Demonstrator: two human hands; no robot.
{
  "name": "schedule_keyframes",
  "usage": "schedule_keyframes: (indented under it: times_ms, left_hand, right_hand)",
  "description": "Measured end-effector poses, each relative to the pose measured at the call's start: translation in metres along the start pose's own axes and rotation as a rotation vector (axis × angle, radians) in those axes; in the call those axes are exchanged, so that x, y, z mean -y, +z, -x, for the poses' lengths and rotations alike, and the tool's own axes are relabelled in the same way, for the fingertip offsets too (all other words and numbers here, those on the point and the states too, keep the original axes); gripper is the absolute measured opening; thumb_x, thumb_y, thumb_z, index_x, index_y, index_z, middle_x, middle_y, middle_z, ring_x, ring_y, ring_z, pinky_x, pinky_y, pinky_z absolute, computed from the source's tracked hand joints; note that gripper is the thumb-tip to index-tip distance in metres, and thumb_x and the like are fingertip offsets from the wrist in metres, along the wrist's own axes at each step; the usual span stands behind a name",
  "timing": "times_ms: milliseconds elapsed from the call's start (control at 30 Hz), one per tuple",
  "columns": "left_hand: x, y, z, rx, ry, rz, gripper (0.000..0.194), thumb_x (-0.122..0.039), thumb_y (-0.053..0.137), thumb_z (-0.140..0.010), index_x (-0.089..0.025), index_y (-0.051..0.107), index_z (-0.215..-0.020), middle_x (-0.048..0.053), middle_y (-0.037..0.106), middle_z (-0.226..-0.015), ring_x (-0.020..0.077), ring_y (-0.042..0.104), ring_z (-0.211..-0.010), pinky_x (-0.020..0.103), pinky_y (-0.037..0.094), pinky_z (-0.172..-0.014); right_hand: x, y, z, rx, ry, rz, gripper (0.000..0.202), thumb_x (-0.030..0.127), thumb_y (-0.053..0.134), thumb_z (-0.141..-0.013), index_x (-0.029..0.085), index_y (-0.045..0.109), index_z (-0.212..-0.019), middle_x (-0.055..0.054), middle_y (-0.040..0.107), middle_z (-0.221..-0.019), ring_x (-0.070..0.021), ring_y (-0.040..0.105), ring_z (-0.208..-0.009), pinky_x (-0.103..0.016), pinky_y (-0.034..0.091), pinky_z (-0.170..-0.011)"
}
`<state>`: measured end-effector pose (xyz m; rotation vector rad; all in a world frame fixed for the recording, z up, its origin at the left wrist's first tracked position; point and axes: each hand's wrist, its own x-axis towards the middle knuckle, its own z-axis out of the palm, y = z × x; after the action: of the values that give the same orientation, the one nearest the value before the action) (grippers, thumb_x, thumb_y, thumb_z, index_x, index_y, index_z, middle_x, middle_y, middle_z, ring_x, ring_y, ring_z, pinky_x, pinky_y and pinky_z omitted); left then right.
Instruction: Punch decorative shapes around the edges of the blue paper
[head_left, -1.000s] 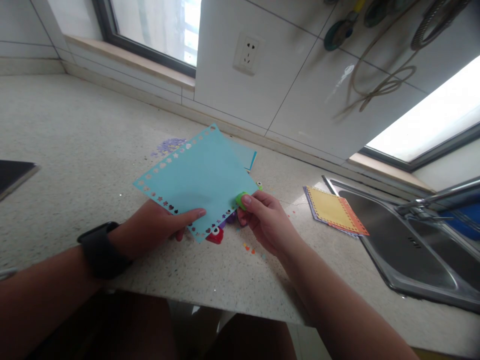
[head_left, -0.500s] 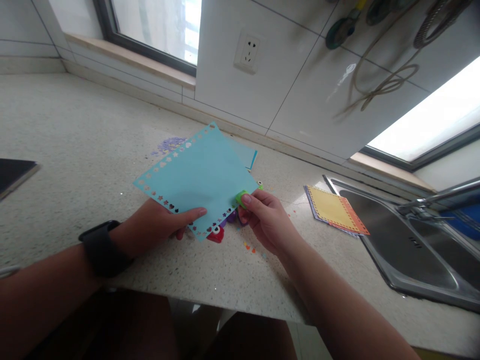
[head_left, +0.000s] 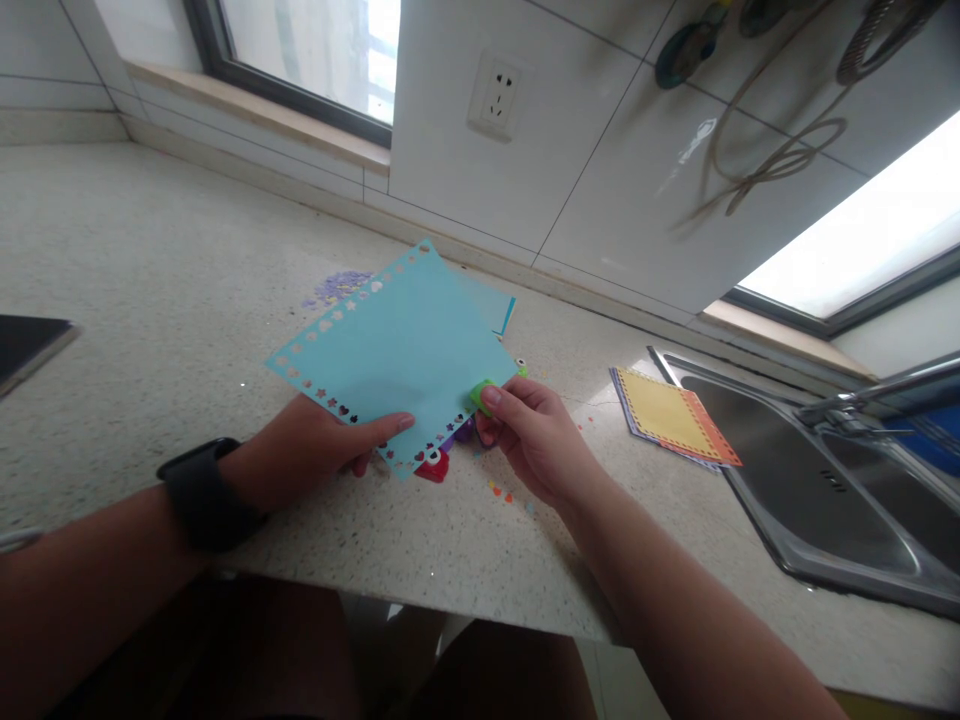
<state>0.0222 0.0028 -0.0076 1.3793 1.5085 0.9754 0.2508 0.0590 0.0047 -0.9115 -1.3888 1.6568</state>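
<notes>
My left hand grips a light blue sheet of paper at its near left edge, thumb on top and fingers underneath. Small shapes such as hearts, stars and flowers are cut out along three of its edges. At the sheet's right edge, my right hand is closed on a small green craft punch, thumb pressed on its top. Under the near corner of the sheet lie a red punch with an eye on it and a purple one, both partly hidden.
Purple paper bits are heaped behind the sheet, and orange bits lie in front. Punched yellow and orange sheets rest by the steel sink at right. A dark flat object sits at far left.
Almost nothing differs. Both hands keep their hold on the sheet and the green punch, and the view has shifted very slightly.
</notes>
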Motion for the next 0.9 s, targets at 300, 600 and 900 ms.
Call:
schedule_keyframes:
  times_ms: [300, 600, 900]
  left_hand:
    - [0.0006, -0.0004, 0.0004, 0.01, 0.008, 0.02, 0.042, -0.047, 0.075, -0.075, -0.026, 0.046, -0.055, -0.007, 0.051, -0.04, 0.0143, 0.051, -0.04, 0.028, 0.047, -0.048]
    - [-0.0044, -0.0017, 0.0023, 0.03, 0.018, -0.025, 0.038, -0.048, 0.072, -0.078, -0.025, 0.049, -0.058, -0.008, 0.052, -0.041, 0.014, 0.051, -0.041, 0.028, 0.047, -0.051]
    - [0.003, -0.0013, 0.0002, 0.021, 0.014, -0.02, 0.047, -0.047, 0.074, -0.078, -0.025, 0.044, -0.05, -0.007, 0.051, -0.04, 0.0128, 0.051, -0.041, 0.027, 0.049, -0.051]
  right_hand:
    - [-0.0003, 0.0, -0.0006, -0.003, 0.002, -0.036, 0.03, 0.04, 0.079, -0.084, 0.018, 0.061, -0.072, 0.002, 0.059, -0.064, -0.0107, 0.052, -0.059, -0.027, 0.038, -0.055]
    - [-0.0003, 0.0015, 0.0008, -0.008, 0.006, -0.069, 0.03, 0.038, 0.08, -0.083, 0.017, 0.062, -0.071, 0.002, 0.059, -0.063, -0.0102, 0.053, -0.058, -0.025, 0.038, -0.054]
    - [-0.0005, 0.0002, -0.0009, -0.014, 0.004, -0.061, 0.032, 0.039, 0.08, -0.083, 0.017, 0.061, -0.07, 0.002, 0.06, -0.062, -0.0102, 0.054, -0.057, -0.026, 0.039, -0.054]
